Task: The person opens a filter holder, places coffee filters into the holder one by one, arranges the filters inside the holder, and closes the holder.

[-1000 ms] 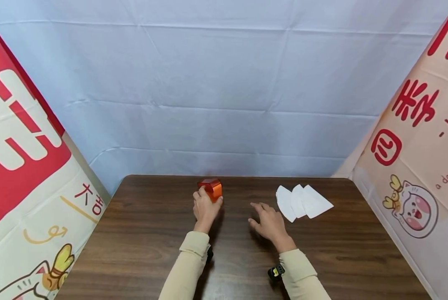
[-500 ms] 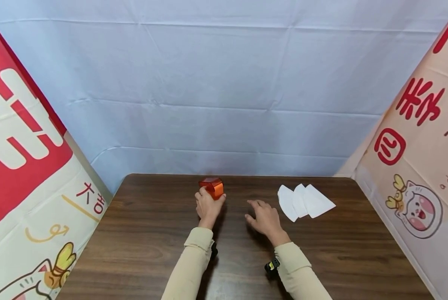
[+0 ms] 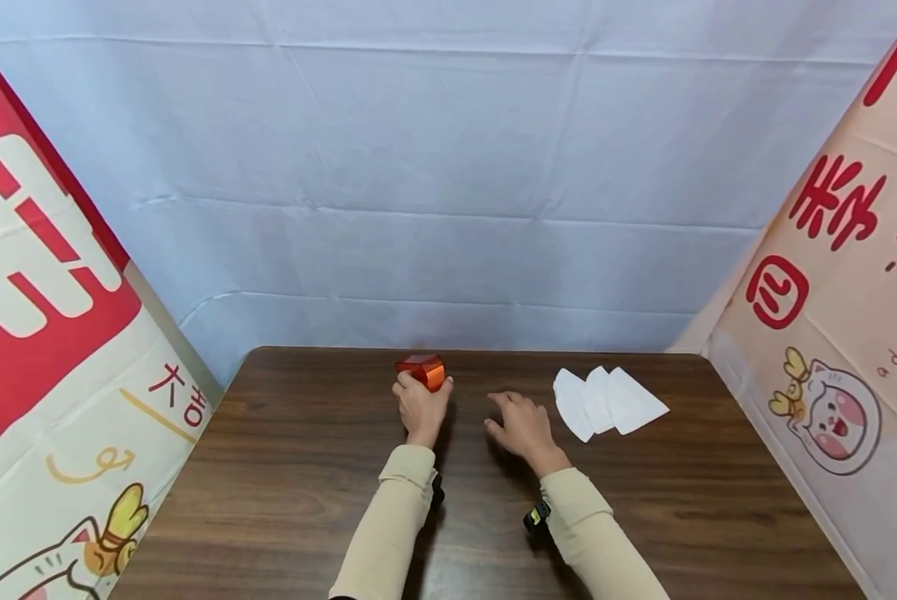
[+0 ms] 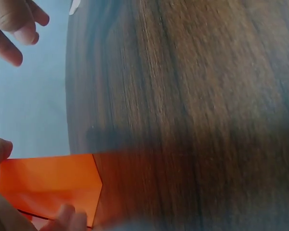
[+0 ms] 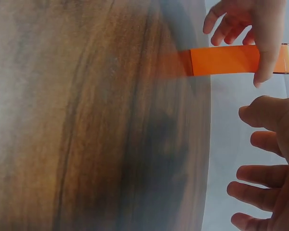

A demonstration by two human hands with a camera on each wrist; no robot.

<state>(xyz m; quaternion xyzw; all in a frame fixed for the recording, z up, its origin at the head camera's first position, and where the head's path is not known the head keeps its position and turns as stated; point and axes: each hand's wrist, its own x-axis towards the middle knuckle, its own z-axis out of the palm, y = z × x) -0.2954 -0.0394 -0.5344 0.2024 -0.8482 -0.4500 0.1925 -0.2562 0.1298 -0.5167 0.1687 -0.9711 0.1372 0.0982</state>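
In the head view my left hand (image 3: 423,410) grips a glossy, see-through orange plastic holder (image 3: 429,372) near the table's far edge. The thumb lies on its right side; fingers are on its left. A flat orange face of the holder (image 4: 48,180) shows in the left wrist view, standing on the wood. My right hand (image 3: 525,427) hovers to the right of it, fingers loosely spread and holding nothing. Several white fan-shaped papers (image 3: 632,404), resembling coffee filters, lie overlapping on the table beyond the right hand. Part of the holder's near side is hidden by my left hand.
The dark wooden table (image 3: 291,467) has rounded far corners. Behind it hangs a pale blue cloth (image 3: 433,183). Printed banners stand along the left (image 3: 51,333) and right (image 3: 831,292) sides.
My right hand has drifted left and slightly forward, toward the holder. The left hand has shifted a little forward while keeping its grip. The papers lie still.
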